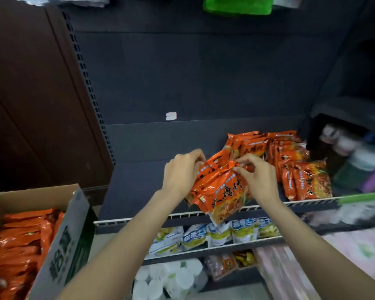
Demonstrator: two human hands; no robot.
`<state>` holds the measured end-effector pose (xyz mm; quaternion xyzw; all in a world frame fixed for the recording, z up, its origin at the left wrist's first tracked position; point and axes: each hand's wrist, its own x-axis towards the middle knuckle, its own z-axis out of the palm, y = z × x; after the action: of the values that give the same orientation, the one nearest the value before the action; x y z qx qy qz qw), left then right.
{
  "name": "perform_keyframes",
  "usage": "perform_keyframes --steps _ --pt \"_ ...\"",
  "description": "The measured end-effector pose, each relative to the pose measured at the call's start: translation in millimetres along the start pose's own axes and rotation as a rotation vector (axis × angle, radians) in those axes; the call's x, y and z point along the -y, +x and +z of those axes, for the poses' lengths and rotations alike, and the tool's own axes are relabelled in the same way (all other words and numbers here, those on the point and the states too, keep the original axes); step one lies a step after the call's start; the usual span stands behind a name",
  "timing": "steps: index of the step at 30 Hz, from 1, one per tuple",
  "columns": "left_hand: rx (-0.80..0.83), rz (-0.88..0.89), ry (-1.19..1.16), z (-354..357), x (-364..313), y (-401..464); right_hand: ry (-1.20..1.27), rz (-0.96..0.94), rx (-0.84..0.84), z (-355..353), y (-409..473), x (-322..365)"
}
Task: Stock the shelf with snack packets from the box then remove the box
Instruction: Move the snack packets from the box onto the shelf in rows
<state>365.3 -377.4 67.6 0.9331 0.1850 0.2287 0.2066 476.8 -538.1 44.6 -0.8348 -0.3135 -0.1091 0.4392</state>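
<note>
Nearest the camera, low and left of the shelf (204, 215): an open cardboard box (67, 230), crammed with orange snack packets (20, 241). Rightward from the box, both forearms reaching up to a bundle of several orange packets (221, 189) held over the shelf's white wire front rail, its lower corner hanging past that rail. Left hand (180, 172) curled round the bundle's left edge, fingers bent and pressed onto the foil. Right hand (258, 176) at the bundle's top right, thumb and fingertips pinched close together on the crimped upper seam. Further right on the same shelf, standing rows of stocked packets (290, 161), filling only the right portion; bare dark shelf floor left of the bundle. Likely risks: slick foil sliding apart under so light a pinch, with one packet slipping over the rail onto the lower tiers; the bundle toppling forward if set down leaning; stocked rows knocked askew by the right hand's push. Much stock left in the box, so removal judged far off.
</note>
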Motion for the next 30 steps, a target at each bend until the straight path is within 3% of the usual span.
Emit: perform_keyframes --steps 11,21,30 --pt "0.133 0.091 -0.024 109 -41 126 -0.008 0.126 0.040 -16 96 -120" --pt "0.267 0.003 -0.062 189 -59 197 0.038 0.278 0.077 -6 147 -205" --pt "0.170 -0.170 -0.164 234 -61 230 0.023 0.225 0.110 3 196 -249"
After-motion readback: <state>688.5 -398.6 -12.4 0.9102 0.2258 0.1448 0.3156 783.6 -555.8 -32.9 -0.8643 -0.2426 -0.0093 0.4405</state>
